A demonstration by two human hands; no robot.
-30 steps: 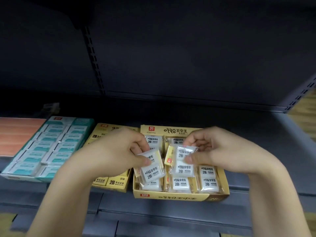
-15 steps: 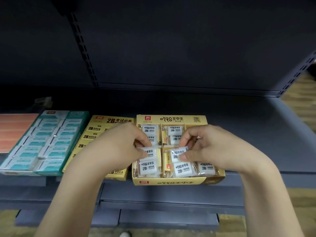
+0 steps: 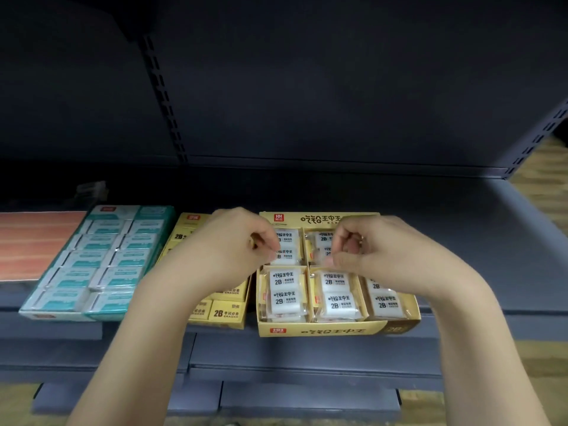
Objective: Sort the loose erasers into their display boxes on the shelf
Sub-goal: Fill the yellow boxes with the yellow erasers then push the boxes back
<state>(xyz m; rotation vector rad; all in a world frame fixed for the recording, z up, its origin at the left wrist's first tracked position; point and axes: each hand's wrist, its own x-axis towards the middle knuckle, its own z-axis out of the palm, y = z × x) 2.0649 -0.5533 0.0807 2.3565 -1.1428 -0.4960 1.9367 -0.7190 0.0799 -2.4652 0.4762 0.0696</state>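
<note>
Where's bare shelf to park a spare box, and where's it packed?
Free: the grey shelf right of the open yellow eraser box, up to the right upright; also the dark strip behind the boxes. Crowded: the left side, where the teal box, the yellow 2B box and the open box sit close together.

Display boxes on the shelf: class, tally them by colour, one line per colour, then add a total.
Teal display box: 1
Yellow display box of yellow-sleeved 2B erasers: 1
Yellow display box of clear-wrapped white 2B erasers: 1
Total: 3
</note>
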